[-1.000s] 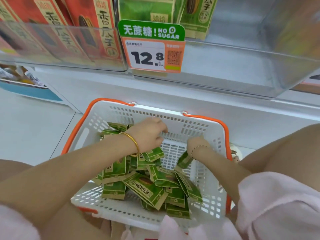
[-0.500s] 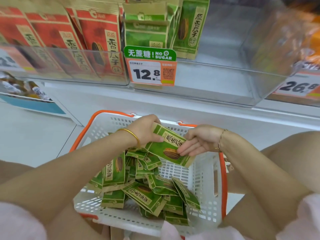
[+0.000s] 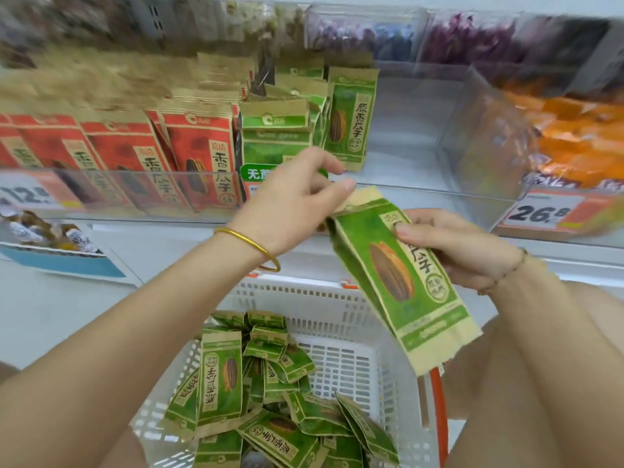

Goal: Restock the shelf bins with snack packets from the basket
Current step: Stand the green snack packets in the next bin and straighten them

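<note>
A green snack packet [image 3: 401,278] with a sunflower-seed picture hangs above the basket, tilted, in front of the shelf. My right hand [image 3: 456,248] grips its right edge. My left hand [image 3: 293,201] pinches its tan top end between thumb and finger. The white basket [image 3: 341,309] with orange rim sits below, holding several more green packets [image 3: 256,393]. Behind my hands the clear shelf bin [image 3: 422,184] holds a few upright green packets [image 3: 347,116] at its left side.
Red packets [image 3: 189,153] fill the bin to the left. An orange-packet bin [image 3: 574,143] with a 26.8 price tag [image 3: 540,211] stands at the right. The right half of the green bin is bare. My knees flank the basket.
Both hands rose from the basket with one green packet, lifting it up to shelf height. The view tilted upward toward the shelf.
</note>
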